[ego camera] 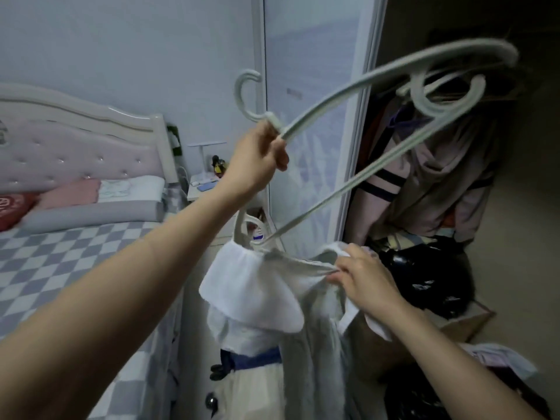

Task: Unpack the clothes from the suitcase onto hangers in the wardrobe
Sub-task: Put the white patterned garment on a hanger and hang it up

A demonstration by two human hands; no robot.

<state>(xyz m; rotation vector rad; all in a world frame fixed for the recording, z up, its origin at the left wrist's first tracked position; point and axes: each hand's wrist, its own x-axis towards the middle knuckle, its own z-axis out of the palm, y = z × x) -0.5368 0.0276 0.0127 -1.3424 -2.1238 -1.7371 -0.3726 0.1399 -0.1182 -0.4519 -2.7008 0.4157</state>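
**A:** What surrounds your hands here?

**B:** A bed [91, 237] with a checked cover and a tufted headboard [75, 150] lies to your left; a small nightstand [203, 186] stands beyond it. The pale sliding wardrobe door [315, 131] stands straight ahead, and the dark wardrobe opening [439, 177] to your right is crowded with hanging clothes and black bags [424, 286] — these lie close behind the garment.

**A:** And the materials?

**B:** Your left hand [257, 159] curls round the neck of a smooth, pale plastic hanger [363, 86], its hook above your fingers. Your right hand [363, 280] pinches the soft white garment [272, 298] at its neckline; a blue band crosses it lower down.

**A:** What is unclear?

**B:** Several hanger loops overlap — you cannot tell how many. The garment's lower part is cut off by the frame edge, and the wardrobe interior is too dark to read.
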